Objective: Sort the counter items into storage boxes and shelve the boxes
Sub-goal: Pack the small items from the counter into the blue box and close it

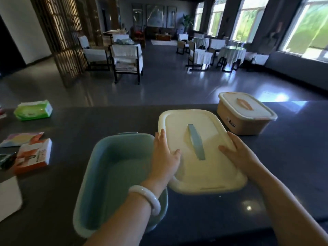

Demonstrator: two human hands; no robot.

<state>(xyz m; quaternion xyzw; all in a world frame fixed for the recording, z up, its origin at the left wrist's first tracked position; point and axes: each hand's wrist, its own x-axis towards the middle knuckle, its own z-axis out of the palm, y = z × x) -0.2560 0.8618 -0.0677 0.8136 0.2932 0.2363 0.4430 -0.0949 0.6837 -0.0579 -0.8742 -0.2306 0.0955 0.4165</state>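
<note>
An open teal storage box (113, 174) with nothing visible inside stands on the dark counter (292, 157) in front of me. Its cream lid (209, 164), with a teal handle on top, sits just to the right of the box. My left hand (164, 157) holds the lid's left edge, thumb on top, a white bangle on the wrist. My right hand (237, 153) holds the lid's right edge. A closed tan storage box (246, 114) with a white lid stands at the back right.
On the counter's left lie a green tissue pack (33, 110), an orange-and-white carton (33, 156), a pastel flat packet (21, 139) and a white box (8, 197) at the edge. Beyond the counter is a dining room with tables and chairs.
</note>
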